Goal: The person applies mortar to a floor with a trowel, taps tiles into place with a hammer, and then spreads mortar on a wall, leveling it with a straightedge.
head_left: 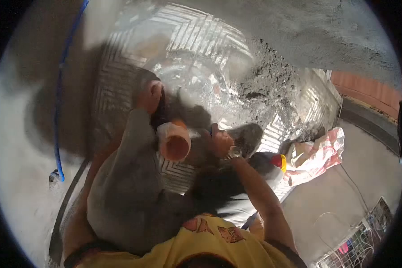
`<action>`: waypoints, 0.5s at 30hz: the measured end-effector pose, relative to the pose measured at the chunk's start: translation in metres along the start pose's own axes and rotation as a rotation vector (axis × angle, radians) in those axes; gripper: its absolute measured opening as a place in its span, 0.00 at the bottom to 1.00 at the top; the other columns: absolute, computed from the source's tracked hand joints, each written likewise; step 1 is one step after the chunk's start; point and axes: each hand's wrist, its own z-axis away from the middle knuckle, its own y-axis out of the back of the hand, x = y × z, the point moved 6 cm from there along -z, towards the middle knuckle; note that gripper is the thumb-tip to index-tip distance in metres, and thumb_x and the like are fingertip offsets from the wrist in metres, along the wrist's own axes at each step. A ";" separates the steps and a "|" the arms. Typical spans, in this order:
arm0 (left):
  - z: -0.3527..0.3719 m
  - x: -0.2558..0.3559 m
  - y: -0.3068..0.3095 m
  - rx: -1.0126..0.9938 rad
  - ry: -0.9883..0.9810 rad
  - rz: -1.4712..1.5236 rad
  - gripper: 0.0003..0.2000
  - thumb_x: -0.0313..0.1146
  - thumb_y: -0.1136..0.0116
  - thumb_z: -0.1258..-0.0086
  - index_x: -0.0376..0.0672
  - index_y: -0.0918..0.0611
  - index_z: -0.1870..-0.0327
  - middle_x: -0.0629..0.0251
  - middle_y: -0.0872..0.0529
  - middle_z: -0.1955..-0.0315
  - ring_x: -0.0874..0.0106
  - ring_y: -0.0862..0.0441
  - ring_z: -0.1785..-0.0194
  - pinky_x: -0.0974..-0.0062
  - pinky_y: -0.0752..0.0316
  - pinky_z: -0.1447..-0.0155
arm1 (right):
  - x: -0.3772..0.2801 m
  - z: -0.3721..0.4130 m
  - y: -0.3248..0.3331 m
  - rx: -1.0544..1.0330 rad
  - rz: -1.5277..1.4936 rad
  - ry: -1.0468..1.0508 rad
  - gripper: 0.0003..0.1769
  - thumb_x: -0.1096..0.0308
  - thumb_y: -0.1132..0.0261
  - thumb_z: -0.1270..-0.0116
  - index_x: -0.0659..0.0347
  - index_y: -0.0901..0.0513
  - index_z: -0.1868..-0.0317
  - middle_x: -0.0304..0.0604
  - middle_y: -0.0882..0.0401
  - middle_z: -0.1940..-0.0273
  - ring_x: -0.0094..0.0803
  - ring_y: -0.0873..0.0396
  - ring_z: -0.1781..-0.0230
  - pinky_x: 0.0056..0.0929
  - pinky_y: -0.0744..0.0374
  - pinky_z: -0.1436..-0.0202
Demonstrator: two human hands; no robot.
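Observation:
An upright orange pipe (176, 145) with a pale wrapping round its rim stands between my legs. Beyond it, to the left, my left hand (150, 96) is closed, with its fingers curled near a dark shape by my foot; what it holds, if anything, is hidden. To the right of the pipe, close to the floor, my right hand (221, 143) is closed around something small and dark, of which only a bit shows at the fingers. A patterned metal floor plate (190, 38), smeared with grey dust, lies beneath both hands.
Loose grey rubble (270, 82) is heaped at the upper right. A crumpled white-and-red sack (317, 156) lies at the right, beside a red-and-yellow object (279, 162). A blue hose (59, 98) runs down the left side. Wires cross a mesh (355, 243) at the lower right.

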 end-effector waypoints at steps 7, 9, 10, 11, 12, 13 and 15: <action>-0.005 -0.024 0.013 0.080 -0.302 0.044 0.11 0.40 0.50 0.28 0.45 0.19 0.56 0.60 0.15 0.69 0.67 0.15 0.70 0.68 0.23 0.63 | 0.174 0.023 -0.163 -0.118 -0.705 -0.284 0.17 0.57 0.45 0.30 0.58 0.17 0.70 0.39 0.20 0.74 0.26 0.25 0.79 0.30 0.22 0.77; -0.005 -0.015 0.001 0.134 -0.324 0.011 0.12 0.40 0.50 0.28 0.44 0.19 0.56 0.60 0.15 0.70 0.67 0.15 0.69 0.68 0.23 0.62 | 0.112 0.020 -0.085 -0.052 -0.584 0.103 0.19 0.58 0.47 0.29 0.59 0.16 0.70 0.42 0.19 0.73 0.27 0.22 0.75 0.35 0.20 0.72; -0.007 -0.011 -0.002 0.107 -0.293 0.025 0.12 0.40 0.50 0.28 0.44 0.19 0.55 0.60 0.15 0.70 0.67 0.15 0.69 0.68 0.23 0.62 | 0.052 0.011 -0.022 0.179 -0.306 0.363 0.16 0.61 0.47 0.30 0.59 0.17 0.69 0.43 0.20 0.73 0.27 0.24 0.74 0.37 0.20 0.69; -0.011 -0.009 -0.003 0.057 -0.268 0.030 0.12 0.40 0.50 0.29 0.44 0.19 0.55 0.60 0.15 0.70 0.67 0.15 0.68 0.67 0.22 0.61 | 0.027 -0.003 -0.025 0.219 -0.232 0.401 0.15 0.61 0.47 0.30 0.59 0.18 0.67 0.43 0.20 0.73 0.27 0.24 0.74 0.36 0.21 0.70; -0.015 -0.007 -0.004 0.007 -0.242 0.033 0.12 0.40 0.50 0.29 0.44 0.19 0.55 0.60 0.15 0.70 0.66 0.15 0.67 0.67 0.22 0.61 | 0.023 -0.020 -0.044 0.192 -0.251 0.356 0.14 0.61 0.47 0.30 0.60 0.18 0.65 0.43 0.21 0.73 0.27 0.24 0.75 0.35 0.22 0.72; -0.020 -0.009 -0.001 -0.066 -0.218 0.025 0.12 0.41 0.50 0.29 0.45 0.19 0.55 0.59 0.15 0.70 0.66 0.15 0.66 0.67 0.23 0.60 | 0.030 -0.037 -0.062 0.163 -0.292 0.283 0.13 0.62 0.46 0.31 0.60 0.19 0.64 0.43 0.21 0.73 0.27 0.25 0.75 0.34 0.22 0.73; -0.026 -0.012 0.005 -0.139 -0.189 -0.016 0.12 0.41 0.49 0.30 0.45 0.19 0.55 0.58 0.15 0.69 0.65 0.15 0.65 0.67 0.23 0.59 | 0.074 -0.061 -0.078 0.132 -0.406 0.078 0.12 0.62 0.45 0.31 0.60 0.20 0.60 0.43 0.22 0.73 0.28 0.26 0.76 0.33 0.23 0.75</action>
